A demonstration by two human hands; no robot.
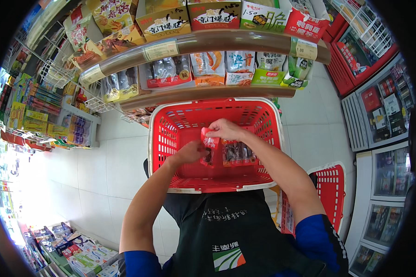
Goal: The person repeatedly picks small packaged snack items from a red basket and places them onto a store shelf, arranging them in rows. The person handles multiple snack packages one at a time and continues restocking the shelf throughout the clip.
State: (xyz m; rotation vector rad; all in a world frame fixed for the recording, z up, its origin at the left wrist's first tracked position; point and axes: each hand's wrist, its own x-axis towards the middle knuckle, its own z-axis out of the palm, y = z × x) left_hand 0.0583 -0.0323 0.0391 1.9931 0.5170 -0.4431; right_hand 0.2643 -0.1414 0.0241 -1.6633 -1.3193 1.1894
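Observation:
A red plastic shopping basket [190, 183] with a white rim is in front of my body, against the shelf. Inside it, my right hand [225, 130] pinches the top of a small red snack packet [211, 142] and holds it upright. My left hand [193, 151], slightly blurred, is beside the packet's lower part; whether its fingers grip it cannot be made out. Several dark snack packs [238, 153] with red edges lie side by side in the basket, right of the held packet and partly below my right forearm.
Beyond the basket stands a two-tier snack shelf [208, 92] with boxed packets. A second red basket [338, 194] is on the floor at my right. Wire racks [55, 74] and stocked shelving are at the left; glass-door cabinets [390, 169] line the right side.

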